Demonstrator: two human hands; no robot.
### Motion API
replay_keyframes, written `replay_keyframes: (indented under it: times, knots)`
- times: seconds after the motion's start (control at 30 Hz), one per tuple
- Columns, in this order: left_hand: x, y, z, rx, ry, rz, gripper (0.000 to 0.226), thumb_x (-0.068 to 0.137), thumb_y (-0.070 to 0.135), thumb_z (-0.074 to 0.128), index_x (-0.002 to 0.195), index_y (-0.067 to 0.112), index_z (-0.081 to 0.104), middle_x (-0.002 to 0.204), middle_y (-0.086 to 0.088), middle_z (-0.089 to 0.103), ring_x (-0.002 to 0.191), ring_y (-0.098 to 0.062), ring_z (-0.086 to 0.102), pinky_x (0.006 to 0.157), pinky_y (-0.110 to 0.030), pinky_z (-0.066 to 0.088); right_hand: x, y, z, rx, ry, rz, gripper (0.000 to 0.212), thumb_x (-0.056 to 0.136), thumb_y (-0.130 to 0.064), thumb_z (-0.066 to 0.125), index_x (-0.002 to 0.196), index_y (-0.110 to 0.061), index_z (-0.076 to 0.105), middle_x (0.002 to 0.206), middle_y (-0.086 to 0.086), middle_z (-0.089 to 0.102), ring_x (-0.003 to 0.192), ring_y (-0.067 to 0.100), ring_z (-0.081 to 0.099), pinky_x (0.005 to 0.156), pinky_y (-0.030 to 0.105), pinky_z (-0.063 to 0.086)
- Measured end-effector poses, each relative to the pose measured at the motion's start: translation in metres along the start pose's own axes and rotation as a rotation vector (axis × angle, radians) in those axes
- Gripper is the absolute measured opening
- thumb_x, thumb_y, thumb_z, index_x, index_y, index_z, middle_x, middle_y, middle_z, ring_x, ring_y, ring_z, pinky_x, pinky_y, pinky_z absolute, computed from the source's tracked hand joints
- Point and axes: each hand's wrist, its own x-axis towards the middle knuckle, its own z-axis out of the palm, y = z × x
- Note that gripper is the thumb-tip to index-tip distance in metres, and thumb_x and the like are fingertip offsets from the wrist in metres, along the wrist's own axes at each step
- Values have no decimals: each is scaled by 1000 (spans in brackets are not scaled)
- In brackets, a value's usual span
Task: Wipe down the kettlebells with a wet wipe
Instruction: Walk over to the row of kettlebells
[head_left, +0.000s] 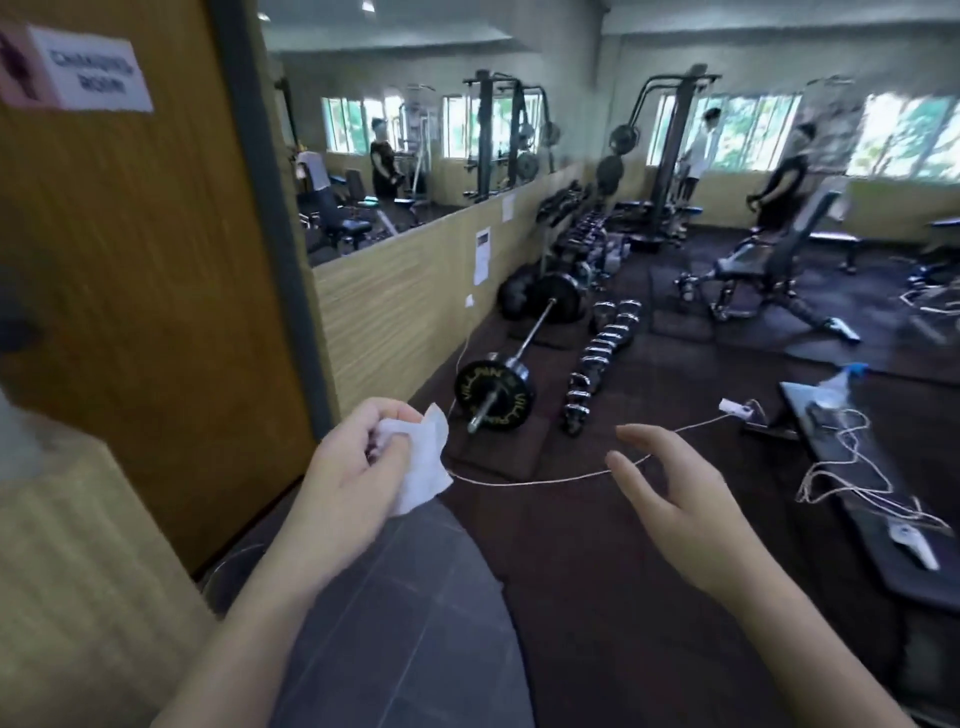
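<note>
Pinching a crumpled white wet wipe (423, 462) between thumb and curled fingers, the left hand (353, 478) carries it at waist height, most likely so the cloth is ready before any wiping starts. The right hand (670, 499) hangs bare beside it, fingers loosely spread and gripping nothing, free, I judge, to steady a weight later. The black kettlebells with shiny metal handles (597, 364) stand in a long row on the dark rubber floor, well beyond the wipe and just right of the black-plated barbell (493, 395); lined up like that, they can be taken one after another. A thin pale cord (545, 480) trails across the floor between the wipe and the row, a possible snag when stepping forward. No wiping has begun yet.
</note>
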Motion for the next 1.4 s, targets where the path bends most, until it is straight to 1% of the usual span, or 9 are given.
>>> replay_keyframes:
  times: [0.1, 0.23, 0.53, 0.63, 0.77, 0.9, 1.0, 1.17, 1.4]
  knots:
    - [8, 23, 53, 30, -8, 88, 23, 104, 16, 60, 98, 36, 70, 98, 11, 71, 89, -7, 69, 73, -36, 58, -7, 47, -62, -73, 32, 21, 47, 96, -59, 54, 133, -31, 62, 131, -17, 64, 129, 10, 58, 111, 41, 48]
    - [25, 44, 124, 55, -24, 212, 30, 102, 8, 58, 96, 34, 73, 105, 10, 67, 98, -4, 65, 80, -28, 53, -10, 107, -126, -145, 52, 71, 48, 95, -62, 53, 131, -32, 63, 131, -17, 64, 128, 9, 58, 111, 41, 48]
    - [111, 14, 248, 28, -108, 143, 29, 102, 8, 58, 100, 32, 74, 96, 6, 76, 90, -16, 71, 78, -40, 55, 40, 236, -143, -122, -10, 214, 39, 93, -56, 64, 125, -34, 65, 124, -20, 67, 121, 3, 64, 104, 35, 52]
    - [172, -8, 289, 41, -103, 137, 27, 102, 9, 58, 103, 31, 74, 98, 6, 76, 92, -17, 72, 80, -43, 56, 99, 279, -138, -148, -40, 202, 37, 92, -58, 62, 123, -37, 64, 123, -22, 67, 120, 0, 62, 103, 31, 51]
    - [269, -25, 339, 31, -98, 143, 35, 103, 8, 58, 107, 39, 74, 103, 14, 76, 93, -7, 70, 80, -32, 53, 205, 328, -137, -163, -40, 190, 31, 94, -54, 65, 119, -35, 66, 118, -21, 69, 116, 0, 64, 104, 32, 52]
    - [360, -37, 385, 32, -133, 86, 46, 103, 6, 53, 110, 46, 74, 81, -2, 75, 59, -16, 52, 63, -32, 42, 306, 362, -133, -195, -85, 174, 51, 88, -70, 54, 123, -35, 66, 120, -21, 67, 117, 3, 63, 104, 36, 52]
    - [422, -31, 426, 33, -130, 43, 51, 99, -1, 49, 109, 43, 75, 72, 10, 70, 55, -6, 49, 63, -30, 42, 372, 392, -136, -202, -98, 174, 62, 82, -76, 47, 123, -33, 66, 119, -17, 67, 117, 9, 63, 102, 40, 53]
    - [499, -16, 504, -57, -90, -23, 43, 96, -2, 49, 113, 25, 78, 110, 14, 78, 102, 1, 70, 91, -26, 53, 468, 452, -149, -163, -121, 170, 54, 90, -65, 56, 126, -26, 67, 123, -9, 70, 119, 11, 65, 105, 41, 52]
    - [598, -17, 631, -111, 11, -54, 25, 96, 9, 65, 102, 24, 84, 97, 14, 82, 93, -3, 74, 86, -26, 56, 620, 568, -180, -145, -186, 98, 60, 87, -74, 48, 123, -29, 66, 120, -11, 68, 120, 11, 63, 105, 40, 52]
